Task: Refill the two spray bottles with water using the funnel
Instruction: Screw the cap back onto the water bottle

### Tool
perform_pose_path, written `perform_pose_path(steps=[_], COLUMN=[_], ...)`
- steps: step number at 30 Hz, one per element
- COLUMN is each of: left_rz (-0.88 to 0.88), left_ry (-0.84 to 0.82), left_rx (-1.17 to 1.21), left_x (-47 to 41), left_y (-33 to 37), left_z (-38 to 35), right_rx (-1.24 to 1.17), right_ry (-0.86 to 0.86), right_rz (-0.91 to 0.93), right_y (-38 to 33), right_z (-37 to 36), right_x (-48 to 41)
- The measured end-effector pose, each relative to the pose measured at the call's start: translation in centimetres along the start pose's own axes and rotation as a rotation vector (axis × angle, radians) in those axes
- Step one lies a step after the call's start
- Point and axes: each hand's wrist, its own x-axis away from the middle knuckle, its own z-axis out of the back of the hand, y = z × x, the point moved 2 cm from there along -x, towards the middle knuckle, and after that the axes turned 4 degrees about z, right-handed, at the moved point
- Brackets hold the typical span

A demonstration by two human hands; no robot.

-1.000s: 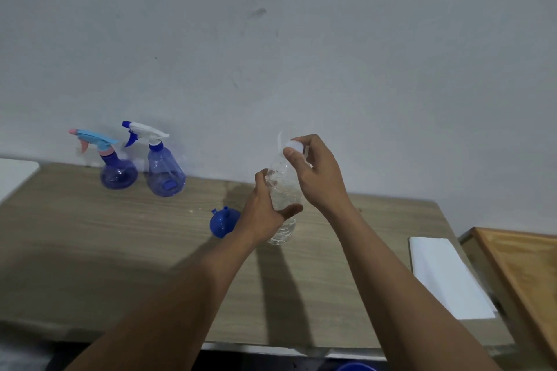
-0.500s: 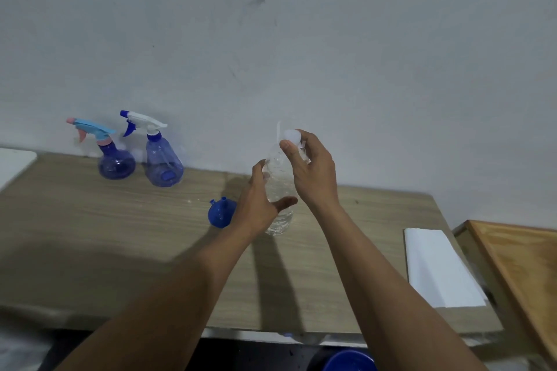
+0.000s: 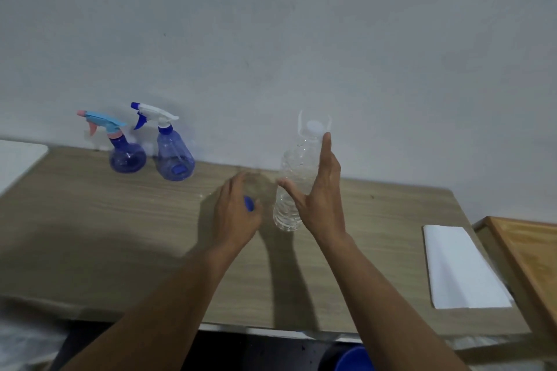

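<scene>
Two blue spray bottles stand at the back left against the wall: a round one with a light-blue and pink head and a conical one with a white and blue head. A clear water bottle with a white cap stands upright on the wooden table. My right hand is open beside it, fingers straight up, thumb across the bottle's front. My left hand is down over the blue funnel, of which only a small piece shows; the fingers are blurred, so the grip is unclear.
A folded white cloth lies at the table's right end, with a wooden board beyond it. A white surface adjoins the far left. A blue round object shows below the table's front edge.
The water bottle, held up in both hands before, now stands on the table. My right hand has opened off its cap. My left hand has left the bottle and dropped left onto the funnel.
</scene>
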Motion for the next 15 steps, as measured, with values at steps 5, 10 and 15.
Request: perform_pose_path(steps=[5,10,15], left_rz=[0.079,-0.001,0.007], left_ry=[-0.131,-0.195,-0.132], left_rx=[-0.238,-0.248,-0.216], left_x=[-1.6,-2.6,-4.9], left_y=[-6.4,-8.9,-9.7], left_z=[-1.0,-2.5,-2.6], right_rx=[0.054,0.072,0.067], right_ry=[0.097,0.167,0.204], right_rz=[-0.046,-0.03,-0.04], right_y=[1.1,1.3,1.6], right_z=[-2.2,-3.0,-4.5], right_x=[0.2,-0.7,-2.7])
